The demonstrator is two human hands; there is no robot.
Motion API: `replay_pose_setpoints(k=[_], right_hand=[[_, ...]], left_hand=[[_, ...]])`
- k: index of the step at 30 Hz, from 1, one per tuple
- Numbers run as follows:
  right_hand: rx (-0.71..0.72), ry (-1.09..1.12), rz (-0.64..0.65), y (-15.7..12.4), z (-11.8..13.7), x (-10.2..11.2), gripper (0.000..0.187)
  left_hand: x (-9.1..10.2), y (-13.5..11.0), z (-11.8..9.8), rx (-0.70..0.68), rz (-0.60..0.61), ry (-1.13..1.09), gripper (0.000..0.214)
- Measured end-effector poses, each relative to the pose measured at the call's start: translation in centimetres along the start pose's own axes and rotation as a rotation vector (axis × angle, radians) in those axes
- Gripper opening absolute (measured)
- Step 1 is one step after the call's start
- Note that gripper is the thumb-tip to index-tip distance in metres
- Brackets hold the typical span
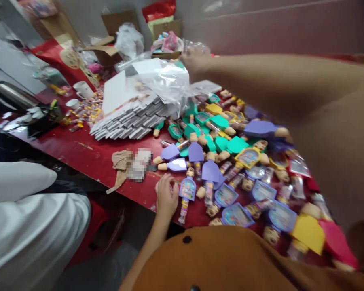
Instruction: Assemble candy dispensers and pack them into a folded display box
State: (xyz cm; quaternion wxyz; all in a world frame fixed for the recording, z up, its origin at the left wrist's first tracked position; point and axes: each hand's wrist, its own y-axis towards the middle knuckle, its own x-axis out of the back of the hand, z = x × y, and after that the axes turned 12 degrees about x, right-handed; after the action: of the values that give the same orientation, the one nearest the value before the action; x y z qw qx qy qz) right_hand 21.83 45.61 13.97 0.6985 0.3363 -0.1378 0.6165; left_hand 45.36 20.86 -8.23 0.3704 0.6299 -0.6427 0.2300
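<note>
We see a long red worktop [79, 149] covered with lots of small things. Most of them are little toy dolls [210, 171] made of bright plastic, with round heads, flat purple, green or yellow tops, and see-through tubes of sweets. They lie on the right part of the worktop, just in front of a big stack of white cards [127, 113]. The dolls are spread out flat, maybe so that each one is easy to see and pick up. The cards overlap like steps, which we think keeps them neat and easy to take one at a time. A see-through plastic bag [166, 79] lies over the top of the stack. We see the person's left hand [166, 196] at the front edge of the worktop, just beside a doll. Its fingers [166, 186] are softly bent and half open, and we see nothing in them. The right hand [194, 62] reaches far across, past the stack and near more shiny plastic. Its fingers [189, 54] are blurry, so we cannot tell if they hold anything. Near the left end of the worktop stand a white mug [83, 89] and a steel flask [12, 95], well away from the dolls, perhaps to keep them out of the way. A tan cloth [119, 165] lies near the front edge. Someone else's white sleeve [18, 182] shows at the lower left.
</note>
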Motion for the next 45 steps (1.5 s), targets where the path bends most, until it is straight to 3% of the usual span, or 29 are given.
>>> replay_pose_setpoints(k=[4,8,10,13,15,17,19,21,23,25,28,33,37,39,41,45], right_hand=[[0.194,-0.303,0.080,-5.2,0.7,6.6,0.057],[0.242,-0.550,0.121,-14.5,0.0,12.6,0.038],[0.179,-0.671,0.126,-20.6,-0.8,15.4,0.033],[0.022,-0.858,0.077,-31.8,-1.4,19.5,0.031],[-0.101,-0.934,-0.021,-39.8,-1.2,21.6,0.022],[-0.282,-0.998,-0.203,-47.4,-0.9,22.7,0.012],[-0.375,-0.997,-0.274,-53.3,-1.0,22.7,0.010],[-0.333,-0.912,-0.266,-56.8,-1.7,21.8,0.017],[-0.296,-0.842,-0.169,-58.2,-2.9,20.3,0.039],[-0.324,-0.842,-0.043,-58.2,-4.3,18.8,0.059],[-0.390,-0.872,0.010,-58.1,-6.4,16.9,0.052],[-0.377,-0.990,-0.123,-61.8,-8.0,14.2,0.023],[-0.088,-1.242,-0.358,-66.1,-7.9,12.7,0.022],[0.039,-1.301,-0.414,-67.4,-7.5,12.1,0.020],[0.078,-1.306,-0.443,-68.2,-6.9,11.4,0.017],[0.056,-1.271,-0.463,-69.6,-5.5,9.5,0.015]], left_hand=[[-0.4,0.7,0.3,0.014,0.007,-0.034,0.032],[-0.1,1.0,0.4,-0.015,-0.003,-0.091,0.035],[0.4,0.5,0.4,-0.022,-0.050,-0.128,0.036],[1.3,-0.6,-0.3,-0.008,-0.263,-0.165,0.034],[2.0,-1.6,-1.6,-0.062,-0.420,-0.173,0.028],[2.4,-2.9,-3.7,-0.220,-0.449,-0.192,0.021],[2.1,-4.2,-6.6,-0.498,-0.275,-0.203,0.019],[0.8,-5.6,-9.7,-0.837,0.039,-0.131,0.018],[-1.4,-7.2,-12.4,-1.101,0.334,-0.009,0.023],[-4.0,-9.0,-14.7,-1.242,0.523,0.041,0.035],[-7.9,-11.6,-17.4,-1.379,0.655,0.020,0.049],[-12.1,-13.6,-21.2,-1.361,0.623,0.091,0.037],[-14.2,-13.3,-23.7,-1.264,0.586,0.186,0.031],[-15.3,-13.1,-25.1,-1.231,0.574,0.224,0.029],[-16.5,-12.9,-26.6,-1.195,0.569,0.237,0.027],[-18.1,-12.3,-29.6,-1.045,0.721,0.106,0.023]])
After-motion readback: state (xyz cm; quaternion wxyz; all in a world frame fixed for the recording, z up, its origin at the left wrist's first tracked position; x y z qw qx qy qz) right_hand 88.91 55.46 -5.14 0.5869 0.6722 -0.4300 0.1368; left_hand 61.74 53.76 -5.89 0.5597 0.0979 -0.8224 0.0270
